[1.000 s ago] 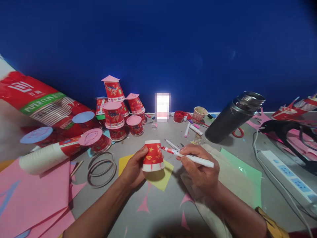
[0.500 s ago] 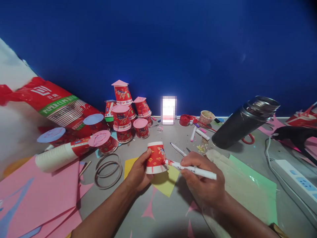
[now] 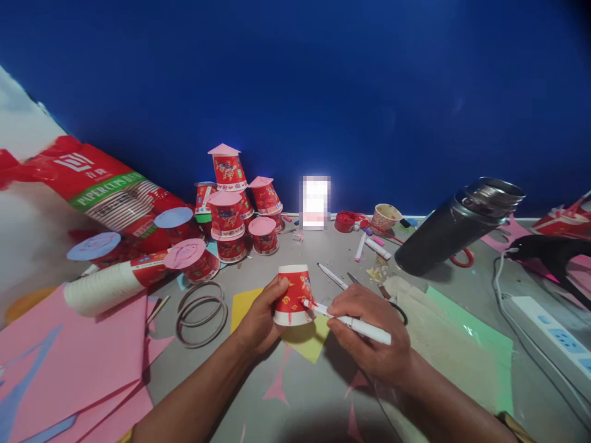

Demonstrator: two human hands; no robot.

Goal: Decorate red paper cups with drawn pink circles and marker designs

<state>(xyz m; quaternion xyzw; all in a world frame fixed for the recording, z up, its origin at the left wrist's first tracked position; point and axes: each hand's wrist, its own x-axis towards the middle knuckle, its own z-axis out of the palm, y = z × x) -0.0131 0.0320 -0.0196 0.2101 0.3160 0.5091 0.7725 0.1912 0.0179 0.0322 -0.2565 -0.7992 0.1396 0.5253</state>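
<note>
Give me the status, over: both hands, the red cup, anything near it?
Left hand holding red cup. Right hand gripping white marker, tip at cup's side. Yellow paper below cup.

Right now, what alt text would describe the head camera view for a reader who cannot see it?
The left hand holds an upside-down red paper cup; the right hand holds a white marker with its tip at the cup. Stacked cups stand behind.

Left hand: rings near, cup stacks beyond, blocking | Ahead: open lane of grey table between cup stacks and loose markers | Right hand: dark flask, power strip bar outward reach | Above: free air before blue wall
</note>
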